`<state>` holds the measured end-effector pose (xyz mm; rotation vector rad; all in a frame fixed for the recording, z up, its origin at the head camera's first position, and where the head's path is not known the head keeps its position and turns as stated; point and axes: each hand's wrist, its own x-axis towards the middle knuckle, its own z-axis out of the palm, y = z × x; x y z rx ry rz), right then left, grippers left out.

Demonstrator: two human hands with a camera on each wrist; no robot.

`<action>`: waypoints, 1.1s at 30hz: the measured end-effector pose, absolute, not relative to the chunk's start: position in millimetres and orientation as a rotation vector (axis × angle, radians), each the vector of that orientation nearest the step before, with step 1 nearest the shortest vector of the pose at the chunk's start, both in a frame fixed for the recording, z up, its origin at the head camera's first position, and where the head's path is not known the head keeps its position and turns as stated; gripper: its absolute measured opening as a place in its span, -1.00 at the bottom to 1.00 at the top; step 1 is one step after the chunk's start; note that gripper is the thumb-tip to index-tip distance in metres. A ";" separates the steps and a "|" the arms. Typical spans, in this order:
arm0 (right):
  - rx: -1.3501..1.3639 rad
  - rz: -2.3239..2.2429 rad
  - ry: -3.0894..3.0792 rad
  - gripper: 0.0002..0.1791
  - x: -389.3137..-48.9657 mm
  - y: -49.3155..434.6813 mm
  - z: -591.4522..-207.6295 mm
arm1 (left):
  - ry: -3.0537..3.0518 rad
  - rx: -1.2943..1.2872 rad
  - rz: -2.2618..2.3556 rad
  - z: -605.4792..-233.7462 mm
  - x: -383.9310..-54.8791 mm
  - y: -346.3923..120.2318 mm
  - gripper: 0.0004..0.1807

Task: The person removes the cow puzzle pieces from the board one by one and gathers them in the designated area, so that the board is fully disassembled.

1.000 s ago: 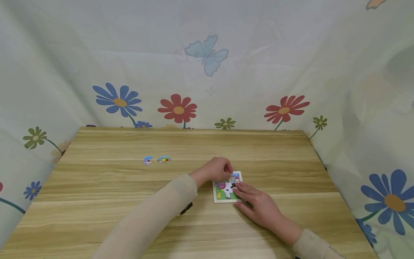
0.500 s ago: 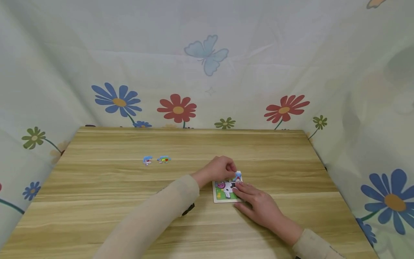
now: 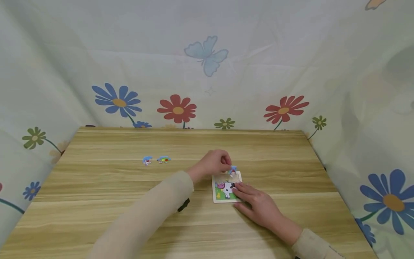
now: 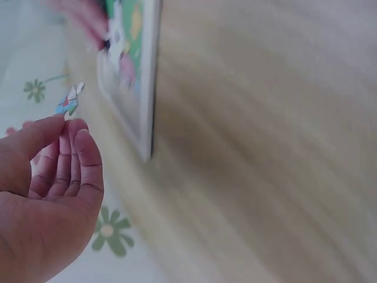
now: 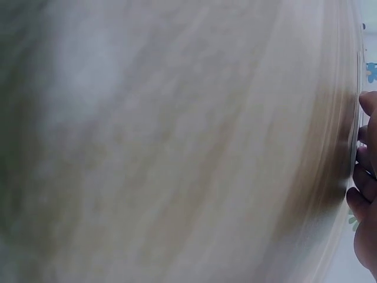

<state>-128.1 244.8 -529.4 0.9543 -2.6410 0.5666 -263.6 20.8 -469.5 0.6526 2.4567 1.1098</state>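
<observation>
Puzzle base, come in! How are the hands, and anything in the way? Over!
Left hand pinches puzzle piece by far edge of board. Right hand rests on board, hiding some picture. Two loose pieces lie leftward, out of the way.

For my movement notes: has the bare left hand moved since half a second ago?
Yes. In the head view, the left hand has shifted up and slightly left, judged against the white-bordered square cow puzzle board.
</observation>
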 end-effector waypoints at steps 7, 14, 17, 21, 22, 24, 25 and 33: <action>0.927 0.549 -2.691 -0.45 -126.1 242.8 -527.5 | 2.446 0.613 1.141 -449.0 -273.9 -18.0 -0.89; 0.922 0.535 -2.696 -0.46 -125.1 242.2 -528.3 | 2.484 0.555 1.099 -442.8 -286.5 -62.4 -0.89; 0.919 0.528 -2.699 -0.46 -125.4 242.7 -529.0 | 2.516 0.522 1.075 -440.9 -291.9 -80.4 -0.89; 0.920 0.512 -2.690 -0.47 -126.7 242.9 -530.6 | 2.542 0.481 1.066 -437.1 -298.5 -99.7 -0.90; 0.921 0.506 -2.688 -0.47 -127.0 243.0 -531.0 | 2.546 0.467 1.066 -436.7 -300.3 -103.7 -0.90; 0.925 0.497 -2.683 -0.48 -127.8 243.3 -531.4 | 2.558 0.437 1.060 -435.9 -303.3 -110.8 -0.90; 0.927 0.494 -2.681 -0.48 -128.2 243.5 -531.4 | 2.564 0.423 1.056 -436.1 -304.7 -114.1 -0.89; 0.949 0.500 -2.654 -0.49 -129.9 243.7 -528.9 | 2.582 0.376 0.999 -441.9 -308.4 -130.0 -0.90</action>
